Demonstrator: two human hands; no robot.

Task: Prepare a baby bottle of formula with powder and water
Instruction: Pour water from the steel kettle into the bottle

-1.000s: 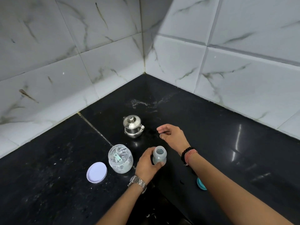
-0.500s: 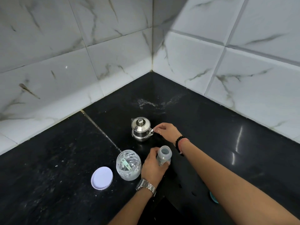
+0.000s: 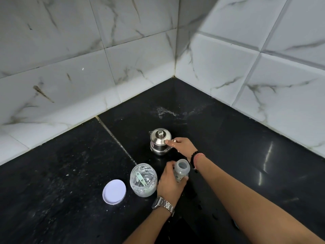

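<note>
left hand (image 3: 169,184) is wrapped round the open baby bottle (image 3: 181,170) to keep it upright on the desk (image 3: 246,155), while the right hand (image 3: 182,144) pinches the steel kettle (image 3: 159,141) handle, probably so water goes straight in, powder jar (image 3: 143,180) just beside.

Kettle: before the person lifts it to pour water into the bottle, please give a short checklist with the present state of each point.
1. Right hand grips the kettle handle: ok.
2. Kettle lid seated: ok.
3. Left hand holds the bottle upright: ok.
4. Bottle mouth open, no cap: ok.
5. Powder already in bottle: cannot tell.
6. Open jar stands beside the bottle, in the spill zone: not ok.
</note>
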